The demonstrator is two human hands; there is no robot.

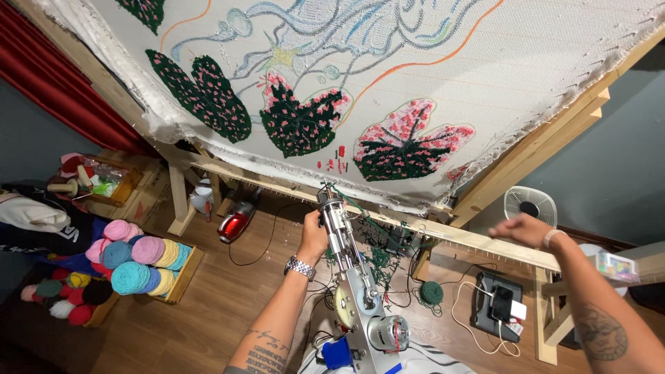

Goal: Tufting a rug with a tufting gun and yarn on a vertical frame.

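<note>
The tufting gun (350,270) is a long metal tool, shiny and silver, with a round motor near the bottom and a blue handle part at the very bottom. It stands almost upright and leans a little. Its thin tip points up at the bottom edge of the big white cloth (485,83). Green yarn hangs beside its top. The cloth is stretched tight on a wooden frame and has dark green and pink leaves on it.

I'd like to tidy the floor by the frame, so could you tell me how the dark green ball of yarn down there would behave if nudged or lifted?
The green yarn ball is round and sits loose on the smooth wooden floor, so it would probably roll. It looks soft and likely light. A strand seems to trail from it toward the tangle of green yarn, so lifting may drag or unwind it.
</note>
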